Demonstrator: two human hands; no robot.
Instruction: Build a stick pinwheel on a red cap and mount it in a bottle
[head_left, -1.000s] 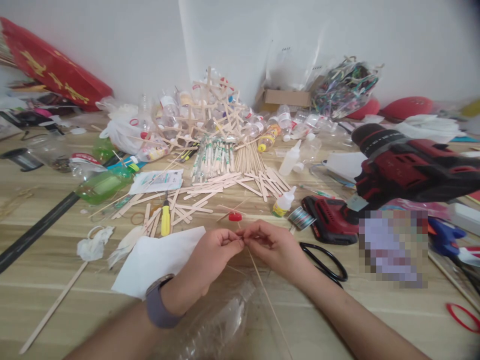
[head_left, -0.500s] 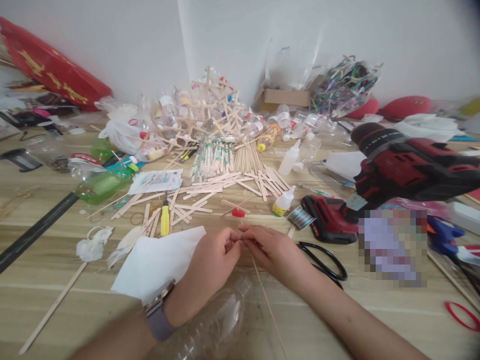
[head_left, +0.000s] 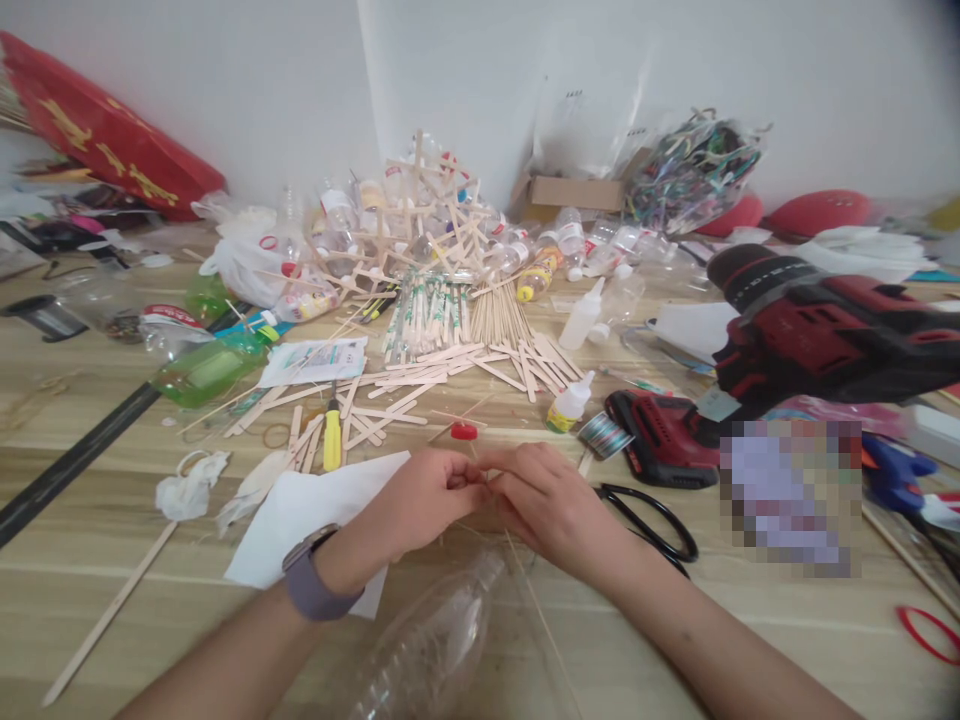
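Note:
My left hand (head_left: 441, 492) and my right hand (head_left: 541, 490) meet over the table, fingertips pinched together. Between them passes a thin bamboo skewer (head_left: 541, 612), slanting from a red bottle cap (head_left: 464, 431) down toward me. The cap sits at the skewer's far end, just beyond my fingertips, with thin sticks crossing behind it. My fingers hide exactly what each hand pinches, but both are closed at the skewer. A clear plastic bottle (head_left: 431, 640) lies beneath my hands. White paper (head_left: 300, 510) is partly under my left wrist.
On the right are a red cordless drill (head_left: 840, 335), black-handled scissors (head_left: 660, 530) and a glue bottle (head_left: 570, 402). A yellow screwdriver (head_left: 332, 438) lies left, near loose craft sticks (head_left: 420, 375). Skewers (head_left: 501, 312) and plastic bottles (head_left: 337, 215) pile up behind.
My left wrist has turned, showing more of the watch band. The red cap has shifted slightly left, and my right fingers are more spread over the skewer.

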